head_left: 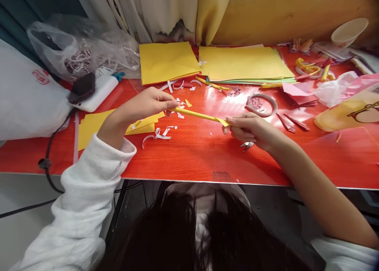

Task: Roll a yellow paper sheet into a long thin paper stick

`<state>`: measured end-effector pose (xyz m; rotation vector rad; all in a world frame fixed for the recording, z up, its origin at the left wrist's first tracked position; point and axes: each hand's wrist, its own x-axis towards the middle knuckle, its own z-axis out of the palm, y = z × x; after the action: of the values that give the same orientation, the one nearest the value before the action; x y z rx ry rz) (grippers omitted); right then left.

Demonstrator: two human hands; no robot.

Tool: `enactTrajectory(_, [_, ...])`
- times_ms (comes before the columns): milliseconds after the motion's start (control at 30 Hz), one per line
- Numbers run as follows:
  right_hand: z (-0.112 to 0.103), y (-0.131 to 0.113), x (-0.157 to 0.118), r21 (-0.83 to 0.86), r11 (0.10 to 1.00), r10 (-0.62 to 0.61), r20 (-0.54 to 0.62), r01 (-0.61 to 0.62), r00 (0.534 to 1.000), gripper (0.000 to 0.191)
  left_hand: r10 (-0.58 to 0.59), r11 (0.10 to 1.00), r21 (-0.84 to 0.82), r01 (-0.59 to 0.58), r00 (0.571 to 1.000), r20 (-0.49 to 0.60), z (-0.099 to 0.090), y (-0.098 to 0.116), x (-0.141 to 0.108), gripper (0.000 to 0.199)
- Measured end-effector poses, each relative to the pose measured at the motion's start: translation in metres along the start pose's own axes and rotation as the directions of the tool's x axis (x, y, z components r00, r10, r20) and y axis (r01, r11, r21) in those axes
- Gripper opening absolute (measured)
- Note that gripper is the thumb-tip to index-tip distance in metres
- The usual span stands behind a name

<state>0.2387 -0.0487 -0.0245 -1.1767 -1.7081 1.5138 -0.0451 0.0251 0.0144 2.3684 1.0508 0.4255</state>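
Note:
A thin tube of rolled yellow paper (197,114) stretches between my hands above the red tabletop. My left hand (151,103) pinches its left end between thumb and fingers. At the other end, where a pointed flap of paper (222,121) sticks out, the fingers of my right hand (247,128) are closed on it. Just below my right hand lies a small shiny pointed thing (247,145), whose kind I cannot make out. White paper scraps (162,134) are scattered near my left hand, and cut yellow sheets (142,125) lie partly behind my left wrist.
Two stacks of yellow paper (168,61) stand at the back. A roll of tape (262,105) sits beyond my right hand. Pink paper pieces (300,93), a yellow cup (334,115) and a white cup (349,32) are at right. Plastic bags (85,46) and a phone (83,88) occupy the left.

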Motion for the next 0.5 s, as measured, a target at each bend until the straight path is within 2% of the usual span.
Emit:
enactTrajectory(133, [0.005, -0.005, -0.002, 0.074, 0.997, -0.027, -0.063, 0.032, 0.998, 0.024, -0.015, 0.996, -0.084, 0.011, 0.999, -0.043, -0.001, -0.003, 0.001, 0.027])
enactTrajectory(267, [0.006, -0.005, -0.002, 0.050, 0.995, -0.071, -0.193, 0.082, 0.979, 0.021, -0.013, 0.994, -0.113, 0.003, 0.996, -0.084, 0.003, -0.001, 0.002, 0.025])
enactTrajectory(367, [0.004, 0.000, 0.001, 0.130, 0.989, -0.026, -0.289, 0.066, 0.957, 0.022, 0.022, 0.998, -0.055, -0.030, 0.991, -0.133, 0.008, 0.003, 0.002, 0.030])
enactTrajectory(500, [0.003, 0.004, 0.005, 0.225, 0.974, 0.040, -0.308, 0.032, 0.950, 0.030, 0.023, 0.999, 0.040, -0.017, 0.988, -0.151, 0.013, 0.007, 0.002, 0.033])
